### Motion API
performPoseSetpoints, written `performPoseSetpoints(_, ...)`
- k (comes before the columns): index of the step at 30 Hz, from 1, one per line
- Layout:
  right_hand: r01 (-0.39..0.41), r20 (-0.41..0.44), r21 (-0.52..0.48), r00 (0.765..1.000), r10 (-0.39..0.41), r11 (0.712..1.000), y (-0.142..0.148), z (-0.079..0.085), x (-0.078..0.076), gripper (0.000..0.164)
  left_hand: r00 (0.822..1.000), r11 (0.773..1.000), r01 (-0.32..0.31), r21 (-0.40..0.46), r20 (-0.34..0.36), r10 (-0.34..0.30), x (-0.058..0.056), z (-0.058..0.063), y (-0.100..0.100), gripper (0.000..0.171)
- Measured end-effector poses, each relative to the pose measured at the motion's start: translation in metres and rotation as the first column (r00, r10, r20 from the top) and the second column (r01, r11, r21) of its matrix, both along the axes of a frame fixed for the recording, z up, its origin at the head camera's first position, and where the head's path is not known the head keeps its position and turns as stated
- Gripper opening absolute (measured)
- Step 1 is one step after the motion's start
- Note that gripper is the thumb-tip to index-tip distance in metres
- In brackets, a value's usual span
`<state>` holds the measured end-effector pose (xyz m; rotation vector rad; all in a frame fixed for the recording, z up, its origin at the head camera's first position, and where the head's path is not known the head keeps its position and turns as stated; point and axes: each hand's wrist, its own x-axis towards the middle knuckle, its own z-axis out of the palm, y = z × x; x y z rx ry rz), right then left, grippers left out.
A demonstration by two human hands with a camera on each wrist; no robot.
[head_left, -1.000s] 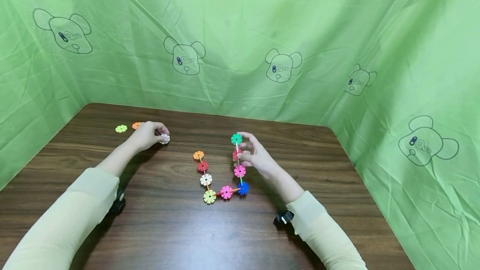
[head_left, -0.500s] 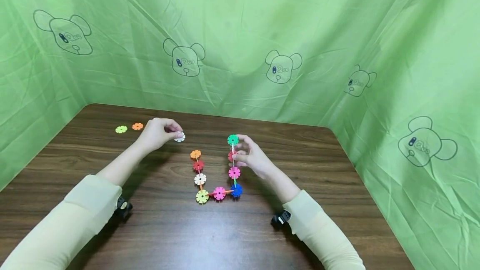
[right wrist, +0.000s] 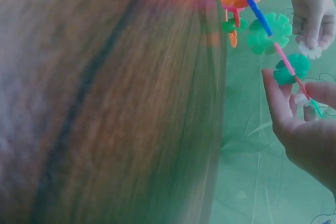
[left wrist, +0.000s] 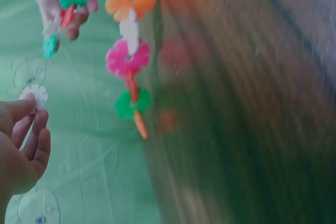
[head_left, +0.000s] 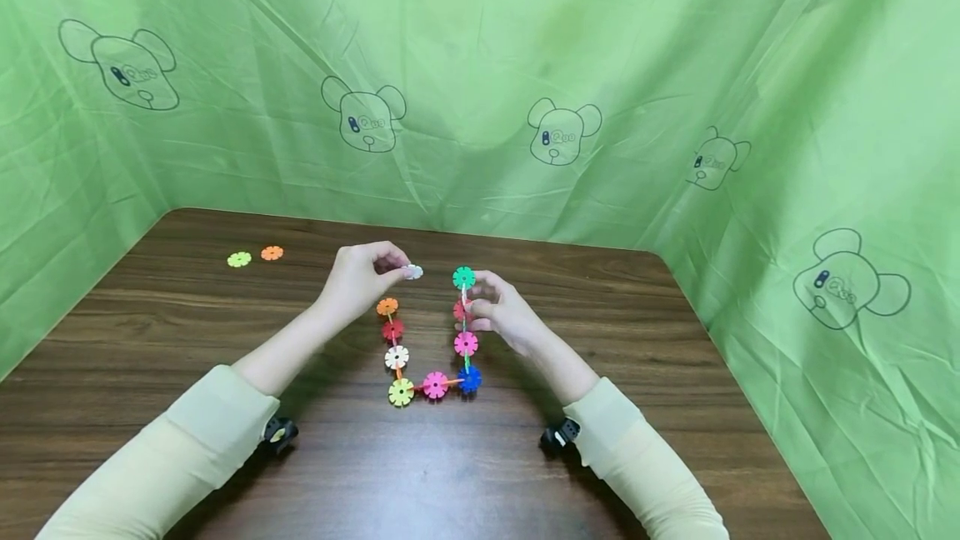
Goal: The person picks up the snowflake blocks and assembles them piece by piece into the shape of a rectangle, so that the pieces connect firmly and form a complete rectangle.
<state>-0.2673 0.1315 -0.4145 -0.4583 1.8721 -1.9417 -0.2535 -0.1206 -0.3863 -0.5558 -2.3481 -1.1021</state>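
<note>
In the head view, my left hand (head_left: 360,277) pinches a loose white snowflake disc (head_left: 413,272) between thumb and fingers. My right hand (head_left: 510,315) holds the right arm of a U-shaped chain of interlocked plastic snowflake discs (head_left: 435,385), around a red disc (head_left: 460,309). A green disc (head_left: 464,277) tops that arm, a short gap to the right of the white one. The chain's left arm ends in an orange disc (head_left: 387,307), below my left hand. Edge-on discs link the face-on ones. In the right wrist view, fingers and thumb close about the chain's end beside a green disc (right wrist: 292,68).
Two loose discs, one lime (head_left: 239,259) and one orange (head_left: 272,252), lie flat at the back left of the brown wooden table (head_left: 600,307). Green cloth (head_left: 465,190) with printed bear heads hangs behind and along the sides.
My left hand has carried the white disc rightward from near the loose discs toward the chain's green end. The chain in my right hand has shifted slightly left.
</note>
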Motion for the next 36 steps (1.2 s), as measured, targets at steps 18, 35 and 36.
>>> performPoseSetpoints(18, 0.14, 0.023, 0.015, 0.99, -0.14, 0.99, -0.007, 0.005, -0.002, 0.019, 0.999, 0.999, 0.032, 0.015, 0.013, -0.033, 0.0, -0.018, 0.034, 0.01)
performPoseSetpoints(35, 0.201, -0.051, 0.076, 0.979, -0.197, 0.977, -0.01, 0.007, -0.001, 0.019, 0.988, 0.996, 0.08, -0.039, -0.129, -0.084, 0.004, -0.022, 0.048, 0.008)
performPoseSetpoints(36, 0.206, -0.051, 0.072, 0.978, -0.202, 0.976, -0.009, 0.006, -0.001, 0.02, 0.986, 0.996, 0.076, -0.045, -0.142, -0.082, 0.005, -0.022, 0.049, 0.007)
